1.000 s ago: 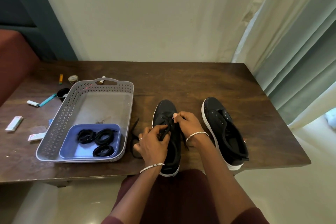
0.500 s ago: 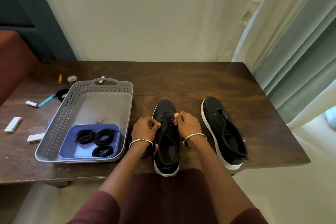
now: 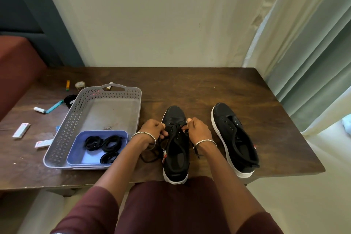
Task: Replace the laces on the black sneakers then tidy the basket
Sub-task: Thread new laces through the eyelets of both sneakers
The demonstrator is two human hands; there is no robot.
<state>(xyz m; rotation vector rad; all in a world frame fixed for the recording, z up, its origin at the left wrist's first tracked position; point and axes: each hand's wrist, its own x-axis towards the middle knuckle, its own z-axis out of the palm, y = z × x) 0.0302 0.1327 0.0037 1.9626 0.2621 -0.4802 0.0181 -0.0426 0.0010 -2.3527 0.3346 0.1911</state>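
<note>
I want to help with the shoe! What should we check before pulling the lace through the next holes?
1. Left hand pinches the lace: ok.
2. Right hand pinches the lace's other side: ok.
3. Near shoe upright on the table: ok.
4. Both lace ends equally long: cannot tell.
5. Other shoe laced: not ok, its holes are bare.
6. Spare laces in the blue tray: ok.

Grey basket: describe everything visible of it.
The grey basket is a plastic tray with perforated walls, a solid floor and a handle slot at its far end. It sits flat on the table, left of the sneakers. A blue tray of coiled black laces fills its near end. The left hand's wrist is close; contact unclear.
</note>
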